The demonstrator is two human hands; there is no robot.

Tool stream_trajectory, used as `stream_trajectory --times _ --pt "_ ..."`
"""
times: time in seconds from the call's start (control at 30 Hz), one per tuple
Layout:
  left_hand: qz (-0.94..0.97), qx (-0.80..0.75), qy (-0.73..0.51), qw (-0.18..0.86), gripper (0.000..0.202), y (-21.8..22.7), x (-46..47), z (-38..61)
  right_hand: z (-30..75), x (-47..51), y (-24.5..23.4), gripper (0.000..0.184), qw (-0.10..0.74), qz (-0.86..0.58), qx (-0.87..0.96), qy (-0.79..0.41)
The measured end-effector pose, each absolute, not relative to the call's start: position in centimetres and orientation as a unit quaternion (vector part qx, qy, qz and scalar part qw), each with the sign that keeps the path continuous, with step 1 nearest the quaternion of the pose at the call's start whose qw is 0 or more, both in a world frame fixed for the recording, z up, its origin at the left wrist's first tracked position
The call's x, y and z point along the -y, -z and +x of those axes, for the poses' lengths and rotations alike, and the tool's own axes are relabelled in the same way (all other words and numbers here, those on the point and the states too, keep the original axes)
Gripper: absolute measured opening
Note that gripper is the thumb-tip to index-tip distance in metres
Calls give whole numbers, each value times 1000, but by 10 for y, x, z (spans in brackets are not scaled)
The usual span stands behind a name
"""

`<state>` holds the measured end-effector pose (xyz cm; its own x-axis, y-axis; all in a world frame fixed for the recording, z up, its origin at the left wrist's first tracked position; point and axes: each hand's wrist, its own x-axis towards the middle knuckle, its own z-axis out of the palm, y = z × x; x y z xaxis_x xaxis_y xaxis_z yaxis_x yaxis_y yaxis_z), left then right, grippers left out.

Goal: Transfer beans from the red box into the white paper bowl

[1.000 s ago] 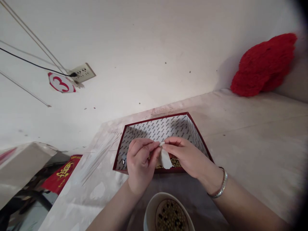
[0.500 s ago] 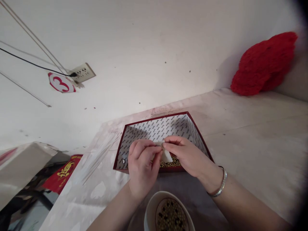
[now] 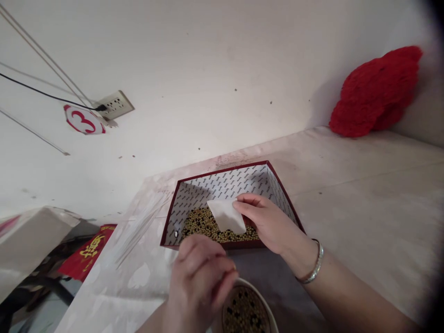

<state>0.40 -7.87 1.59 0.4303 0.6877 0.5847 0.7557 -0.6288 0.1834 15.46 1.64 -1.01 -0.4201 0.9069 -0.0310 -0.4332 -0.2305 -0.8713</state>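
My right hand (image 3: 267,219) pinches the top right corner of a small white paper-like square (image 3: 227,215) above an open box. Inside the dark red box (image 3: 222,174), whose lining is white with printed words, lies a layer of yellowish beans (image 3: 199,226) mixed with black ones. My left hand (image 3: 203,273) is closed in a pinch in front of the box, over the left rim of a white bowl (image 3: 269,309). Whatever its fingertips hold, if anything, is too small to make out. The bowl also contains yellowish and black beans (image 3: 245,311).
A patterned cloth covers the table (image 3: 347,199). Thin pale sticks (image 3: 144,226) lie left of the box. A fluffy red thing (image 3: 378,92) rests against the wall at the right. A socket strip (image 3: 116,105) with a plugged cord is on the wall.
My left hand has come away from the white square and moved down towards the bowl. My right hand stays over the box, still holding the square, which now shows more fully.
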Motion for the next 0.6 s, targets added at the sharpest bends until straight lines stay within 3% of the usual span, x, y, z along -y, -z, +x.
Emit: stream_trajectory --times 0.2,0.4,0.5,0.6 --pt "-917 338 210 -10 6 0 94 -3 155 -15 8 12 461 -302 408 -728" --pt "-823 513 237 58 13 -19 63 -42 153 -18 11 15 497 -313 343 -733" --pt "-782 622 16 23 24 -19 27 -58 153 -20 11 15 516 -304 312 -738" --pt "-791 601 -108 -35 16 -9 -7 -63 153 -20 11 16 516 -300 305 -742"
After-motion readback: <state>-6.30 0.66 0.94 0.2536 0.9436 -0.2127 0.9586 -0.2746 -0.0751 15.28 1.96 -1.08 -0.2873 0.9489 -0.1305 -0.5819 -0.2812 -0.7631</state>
